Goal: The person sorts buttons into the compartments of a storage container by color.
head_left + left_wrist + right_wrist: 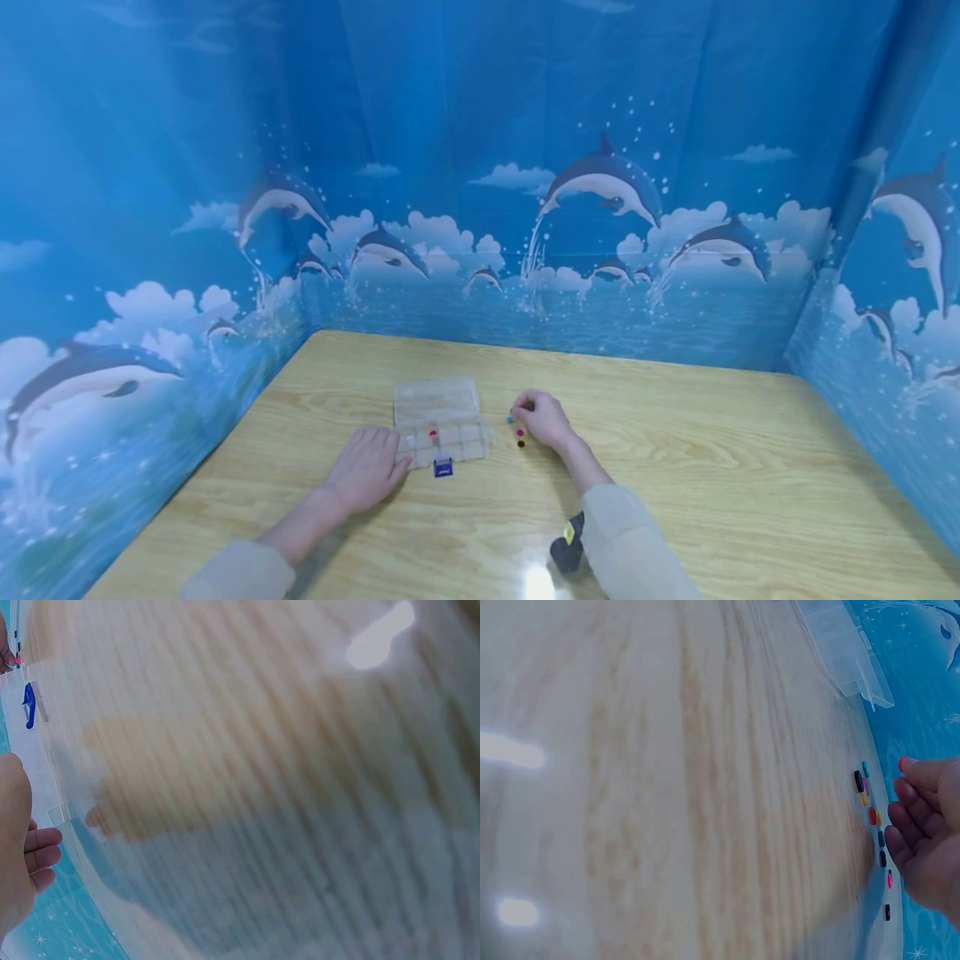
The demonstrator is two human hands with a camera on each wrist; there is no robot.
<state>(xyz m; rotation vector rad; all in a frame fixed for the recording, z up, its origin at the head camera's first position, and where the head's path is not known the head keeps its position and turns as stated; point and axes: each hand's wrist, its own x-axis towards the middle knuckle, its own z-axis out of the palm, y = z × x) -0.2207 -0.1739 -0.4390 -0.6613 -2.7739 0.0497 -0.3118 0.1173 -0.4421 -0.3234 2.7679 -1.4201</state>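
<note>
A clear plastic compartment box (461, 437) lies on the table with its lid (437, 402) folded back. One small red piece (432, 433) shows in a compartment. At the box's left end rests my left hand (367, 467), fingers extended against its side and thumb by the front corner. Between thumb and fingertip my right hand (542, 419) pinches a small round orange-red piece (903, 763), just above the table. Below that hand, several small coloured pieces lie in a loose row, among them a black one (858, 781) and a pink one (889, 881).
A dark blue tag with pale marks (443, 467) sits at the box's front edge. Near my right forearm is a black object with a yellow patch (567, 542). The wooden table (750, 467) meets a blue dolphin-print curtain (465, 108) at the back and sides.
</note>
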